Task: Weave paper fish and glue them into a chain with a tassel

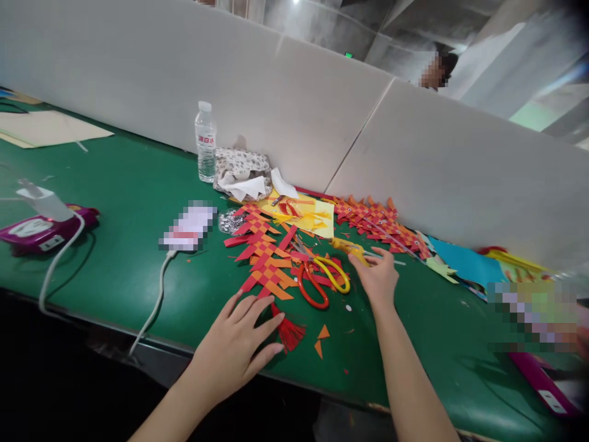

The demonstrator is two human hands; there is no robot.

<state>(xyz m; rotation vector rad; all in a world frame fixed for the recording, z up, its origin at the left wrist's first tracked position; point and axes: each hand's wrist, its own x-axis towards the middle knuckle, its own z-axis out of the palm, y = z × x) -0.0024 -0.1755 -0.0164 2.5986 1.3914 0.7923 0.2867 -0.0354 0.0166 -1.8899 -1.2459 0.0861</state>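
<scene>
A woven red-and-orange paper strip (263, 250) with pointed side pieces lies on the table, a red tassel (291, 328) at its near end. My left hand (237, 334) rests palm down there, fingers spread, its fingertips at the strip's end and beside the tassel. My right hand (380, 276) has its thumb and fingers closed about a yellow glue gun (348, 247), from which a thin pale stick protrudes to the right. Between the hands lie scissors (324, 276) with one red and one yellow handle, over red and orange paper scraps.
On the green table (138, 178) stand a water bottle (205, 144) and a tissue pack (242, 169). A phone (189, 228) lies with a white cable. More woven paper (368, 218) lies along the grey partition (294, 104). Purple power strips (50, 236) sit left and right.
</scene>
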